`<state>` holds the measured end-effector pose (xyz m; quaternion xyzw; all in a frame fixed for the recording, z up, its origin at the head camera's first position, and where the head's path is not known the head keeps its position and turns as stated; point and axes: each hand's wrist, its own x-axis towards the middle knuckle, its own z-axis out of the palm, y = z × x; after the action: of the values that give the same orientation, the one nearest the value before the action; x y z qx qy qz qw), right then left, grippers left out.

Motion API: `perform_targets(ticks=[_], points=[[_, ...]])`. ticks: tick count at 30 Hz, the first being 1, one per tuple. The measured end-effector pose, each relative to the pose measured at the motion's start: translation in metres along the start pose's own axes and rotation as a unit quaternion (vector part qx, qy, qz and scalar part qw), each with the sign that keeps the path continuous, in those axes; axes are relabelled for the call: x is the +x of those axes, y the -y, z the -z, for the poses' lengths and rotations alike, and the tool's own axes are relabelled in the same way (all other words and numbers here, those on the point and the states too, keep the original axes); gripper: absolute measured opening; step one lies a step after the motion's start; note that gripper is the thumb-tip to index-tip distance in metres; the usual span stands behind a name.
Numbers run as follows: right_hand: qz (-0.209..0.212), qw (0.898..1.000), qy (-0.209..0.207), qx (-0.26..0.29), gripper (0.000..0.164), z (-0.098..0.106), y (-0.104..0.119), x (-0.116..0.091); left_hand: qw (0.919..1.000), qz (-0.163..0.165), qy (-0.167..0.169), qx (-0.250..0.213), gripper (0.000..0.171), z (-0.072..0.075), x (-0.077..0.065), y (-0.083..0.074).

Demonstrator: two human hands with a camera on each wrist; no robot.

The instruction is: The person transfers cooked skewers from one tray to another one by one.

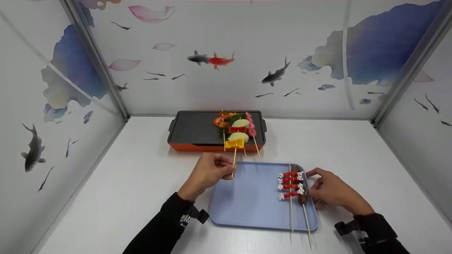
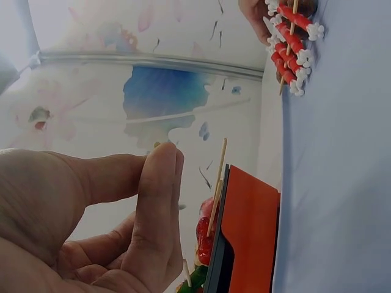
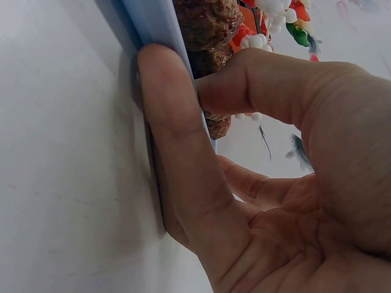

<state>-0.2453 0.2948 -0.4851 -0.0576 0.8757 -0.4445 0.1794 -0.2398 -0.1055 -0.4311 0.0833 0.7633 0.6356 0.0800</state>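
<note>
My left hand point(image 1: 211, 171) pinches the bare stick of a vegetable skewer point(image 1: 238, 137) with yellow, red and pale pieces. The skewer's loaded end lies over the right part of a black-topped orange grill point(image 1: 197, 128); whether it touches the plate I cannot tell. In the left wrist view the thumb and fingertips meet round the stick, mostly hiding it. My right hand point(image 1: 333, 190) grips the right rim of a blue tray point(image 1: 252, 211), thumb inside and fingers outside. Beside that thumb lie a brown meatball skewer point(image 1: 302, 199) and a skewer of red, white-ended pieces point(image 1: 290, 187).
On the grill's right side rest more skewers, one with pink pieces point(image 1: 251, 132) and one with orange and green pieces point(image 1: 222, 121). Their sticks jut over the front edge. White printed panels point(image 1: 243, 95) enclose the white table point(image 1: 141, 197) at the back and sides.
</note>
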Motion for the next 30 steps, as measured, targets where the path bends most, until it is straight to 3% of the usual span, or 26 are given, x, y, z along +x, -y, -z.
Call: perform_targets(ticks=[8,30], points=[[0.003,1.0,0.004,0.012,0.061,-0.001,0.0,-0.001,0.9997,0.022,0.005,0.01,0.017,-0.009,-0.003,0.0],[-0.011,1.0,0.002,0.003,0.063,0.0,0.001,0.001,0.998,0.017,0.06,-0.007,0.015,-0.033,-0.015,-0.001]])
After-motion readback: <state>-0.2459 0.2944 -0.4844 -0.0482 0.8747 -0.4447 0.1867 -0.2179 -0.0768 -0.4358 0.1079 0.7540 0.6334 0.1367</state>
